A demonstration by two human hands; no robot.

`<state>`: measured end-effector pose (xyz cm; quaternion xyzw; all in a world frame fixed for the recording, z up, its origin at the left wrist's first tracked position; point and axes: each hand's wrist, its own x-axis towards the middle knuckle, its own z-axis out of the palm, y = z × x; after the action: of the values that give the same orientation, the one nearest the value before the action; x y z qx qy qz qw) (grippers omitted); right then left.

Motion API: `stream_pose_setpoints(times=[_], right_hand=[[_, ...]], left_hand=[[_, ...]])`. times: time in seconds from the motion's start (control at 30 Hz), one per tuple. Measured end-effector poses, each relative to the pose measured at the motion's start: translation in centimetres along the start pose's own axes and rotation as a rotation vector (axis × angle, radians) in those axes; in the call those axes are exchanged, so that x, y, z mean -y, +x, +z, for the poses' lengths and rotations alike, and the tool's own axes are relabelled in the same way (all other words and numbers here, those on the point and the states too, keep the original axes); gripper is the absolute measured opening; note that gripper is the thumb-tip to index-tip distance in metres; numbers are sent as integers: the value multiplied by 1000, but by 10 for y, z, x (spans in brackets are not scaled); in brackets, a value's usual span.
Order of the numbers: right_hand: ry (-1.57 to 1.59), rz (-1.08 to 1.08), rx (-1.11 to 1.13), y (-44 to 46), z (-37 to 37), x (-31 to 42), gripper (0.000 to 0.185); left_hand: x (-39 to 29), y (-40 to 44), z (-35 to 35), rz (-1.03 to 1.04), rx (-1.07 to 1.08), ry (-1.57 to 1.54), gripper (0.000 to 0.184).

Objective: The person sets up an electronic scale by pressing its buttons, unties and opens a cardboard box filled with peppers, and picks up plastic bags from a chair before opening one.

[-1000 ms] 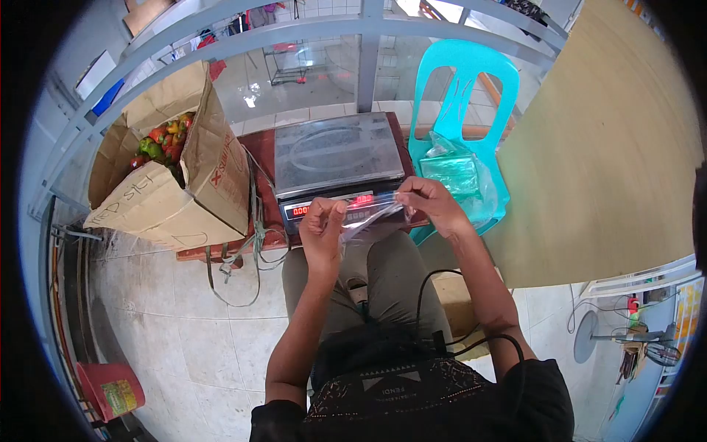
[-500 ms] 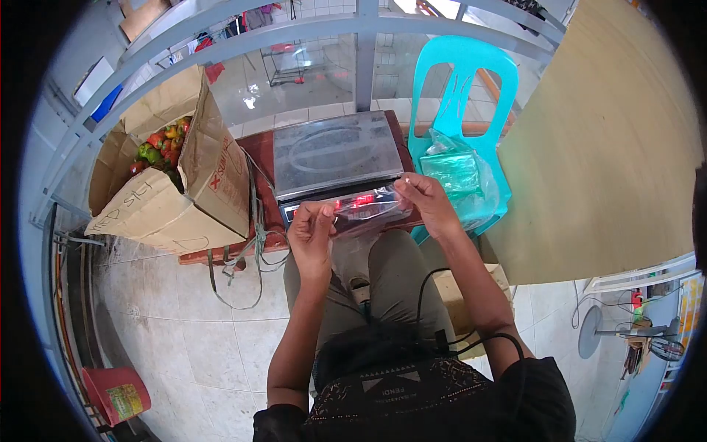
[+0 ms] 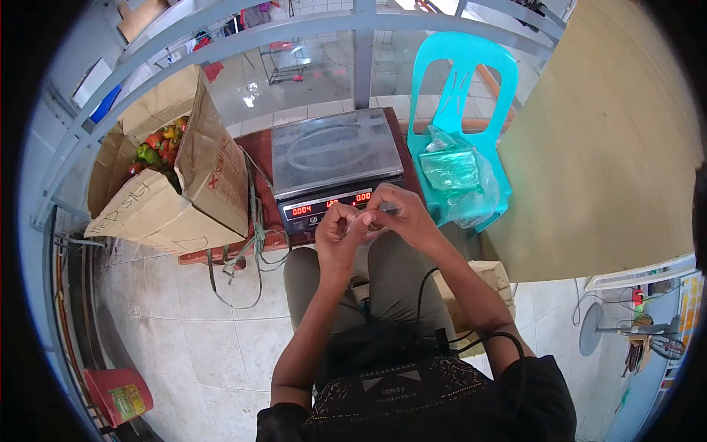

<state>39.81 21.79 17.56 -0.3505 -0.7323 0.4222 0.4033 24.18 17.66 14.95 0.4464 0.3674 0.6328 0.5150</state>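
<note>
My left hand point(image 3: 339, 237) and my right hand point(image 3: 401, 212) meet in front of the scale, fingertips pinched together on a clear plastic bag point(image 3: 374, 231). Most of the bag is hidden by my fingers. Behind my hands is a digital scale point(image 3: 335, 155) with a bare metal plate and red lit digits. To the left of it stands an open cardboard box point(image 3: 213, 184) holding red, green and yellow peppers point(image 3: 156, 147). On the right, a turquoise chair point(image 3: 490, 147) carries a pack of green plastic bags point(image 3: 449, 171) in clear wrapping.
The scale rests on a dark red low table point(image 3: 258, 140) with green straps hanging at its left. Metal rails point(image 3: 364, 66) run behind. A large wooden panel point(image 3: 604, 162) stands at the right, a fan point(image 3: 591, 330) beyond it. A pink bin point(image 3: 118, 394) is at the lower left.
My hands have come together from their spread position, and the plastic bag stretched between them is now bunched up. More of the scale's display shows.
</note>
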Motion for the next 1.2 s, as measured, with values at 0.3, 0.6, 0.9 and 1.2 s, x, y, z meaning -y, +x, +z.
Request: stream_pose_setpoints(times=[0.3, 0.6, 0.9, 1.2], right_hand=[[439, 169, 5, -9, 3, -13, 15], [1095, 194, -53, -7, 1, -20, 11], [319, 303, 502, -7, -16, -5, 24], [1117, 345, -41, -15, -12, -16, 18]], left_hand=[[5, 0, -11, -232, 13, -373, 26], [4, 1, -41, -270, 451, 71, 14], [1, 14, -25, -394, 160, -731, 22], [-6, 13, -49, -526, 589, -133, 25]])
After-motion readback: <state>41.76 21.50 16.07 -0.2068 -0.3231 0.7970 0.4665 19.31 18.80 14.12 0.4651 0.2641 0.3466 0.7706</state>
